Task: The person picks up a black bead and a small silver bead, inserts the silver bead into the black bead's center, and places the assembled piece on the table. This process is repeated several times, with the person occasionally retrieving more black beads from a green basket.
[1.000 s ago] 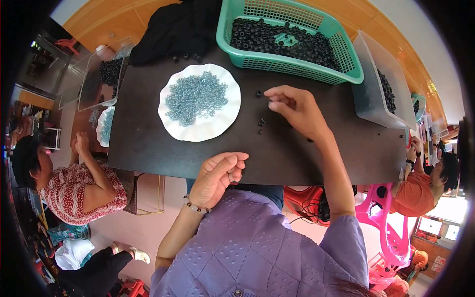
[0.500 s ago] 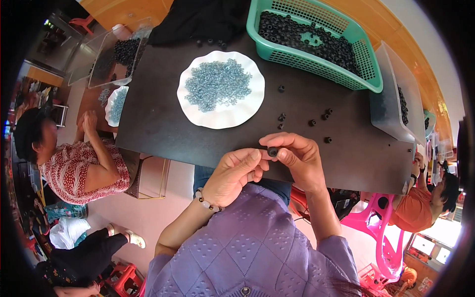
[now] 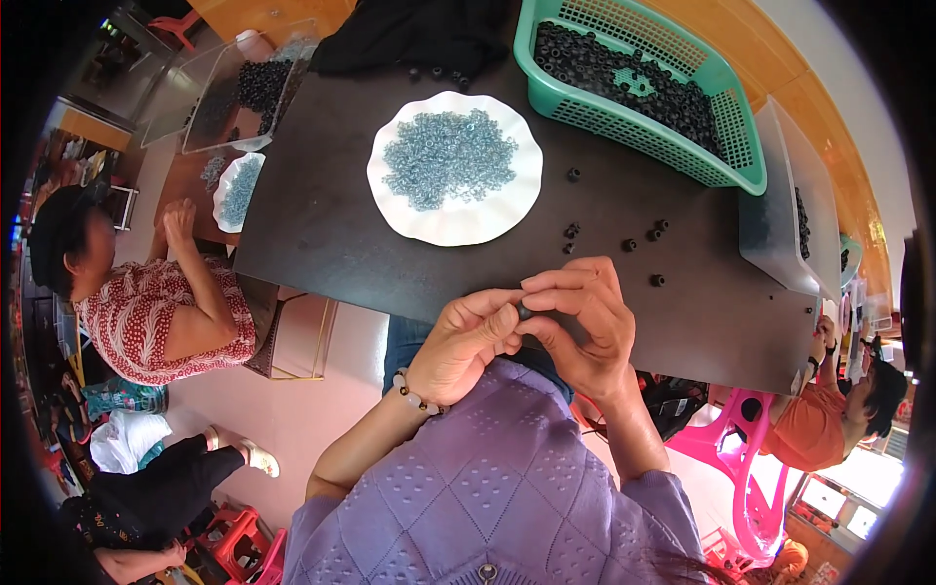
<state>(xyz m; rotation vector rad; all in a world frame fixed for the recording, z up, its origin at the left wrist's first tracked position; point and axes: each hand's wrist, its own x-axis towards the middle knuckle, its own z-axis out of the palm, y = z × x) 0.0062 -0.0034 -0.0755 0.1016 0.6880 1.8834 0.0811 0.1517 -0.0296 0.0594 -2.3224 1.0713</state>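
Observation:
My left hand [image 3: 463, 341] and my right hand [image 3: 585, 327] meet over the near edge of the dark table. Between their fingertips is a small black ring-shaped part [image 3: 524, 310], mostly covered by the fingers. The right thumb and forefinger pinch it from the right, while the left thumb and fingers press on it from the left. Beyond my hands stands a white scalloped plate [image 3: 450, 230] bearing a heap of tiny clear bluish rings [image 3: 448, 161]. Several loose black parts [image 3: 630, 245] lie to the right of the plate.
A green basket [image 3: 624, 139] of black parts stands at the back right, beside a clear plastic bin [image 3: 780, 224]. Black cloth [image 3: 409, 34] lies at the back. One person [image 3: 166, 312] sits at the left; another [image 3: 814, 419] is at the right, near a pink chair [image 3: 746, 468].
The black part has turned and shifted slightly left, and now shows less between my fingers. My right fingers have closed in toward the left hand. The whole view has shifted a little.

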